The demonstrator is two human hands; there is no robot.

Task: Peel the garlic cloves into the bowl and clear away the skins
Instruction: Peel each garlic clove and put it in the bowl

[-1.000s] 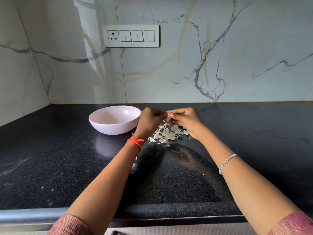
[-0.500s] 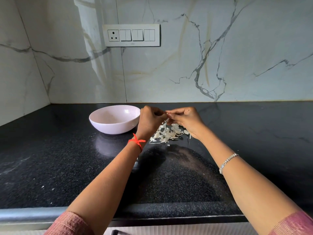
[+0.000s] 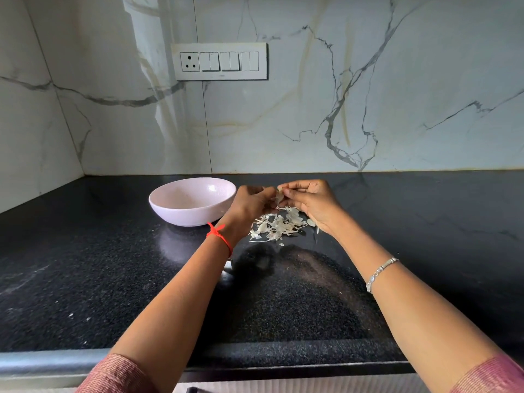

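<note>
Head view: just above the middle of the frame, the left hand [image 3: 249,202] and right hand [image 3: 312,202] meet fingertip to fingertip over the dark surface [image 3: 85,265]. Both sets of fingers [image 3: 295,186] are curled in tight and pinch a small pale piece between them, probably a garlic clove [image 3: 279,196] with its skin partly loose. It is too small to tell how much skin is left.

Directly below the hands, a heap of skins [image 3: 279,226] lies on the surface. The pale bowl [image 3: 195,219] stands just left of the left hand, and what it holds is not visible from here.

The peeling step appears to be in hand. Next, the last skin needs pulling free and dropping on the heap. Then the bare clove goes left into the bowl.
</note>
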